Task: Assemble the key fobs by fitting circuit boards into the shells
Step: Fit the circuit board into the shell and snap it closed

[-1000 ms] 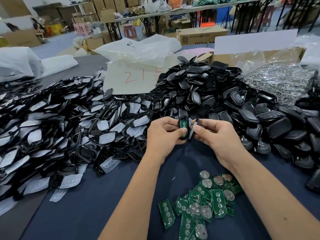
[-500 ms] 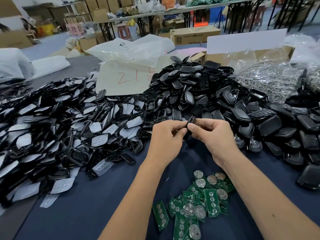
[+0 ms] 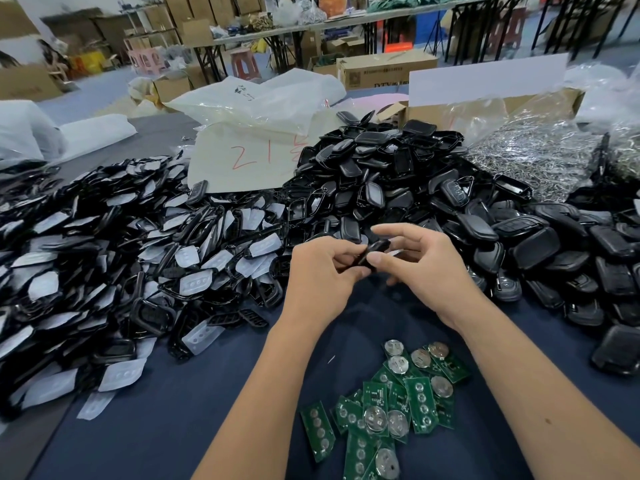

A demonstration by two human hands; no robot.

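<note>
**Workshop interior, background**

Pale grey-blue floor [image 3: 86, 109], open at left. Long trestle table [image 3: 346, 20] on black legs across the rear, heaped with goods. Stacked cardboard boxes [image 3: 194, 8] against the back wall. Pink plastic stools [image 3: 147, 60] at left; red stool [image 3: 244, 64] under the table. Even, diffuse light.

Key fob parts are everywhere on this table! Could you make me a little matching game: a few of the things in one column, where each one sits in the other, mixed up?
Things:
1. green circuit boards
2. black key fob
3. shells with white pads
4. sheet with red writing

Places:
A. heaped on the left side of the table
B. held between the left hand and the right hand
C. near edge of the blue cloth, between the forearms
D. lying behind the black heaps

Pairs: 1-C, 2-B, 3-A, 4-D
</note>
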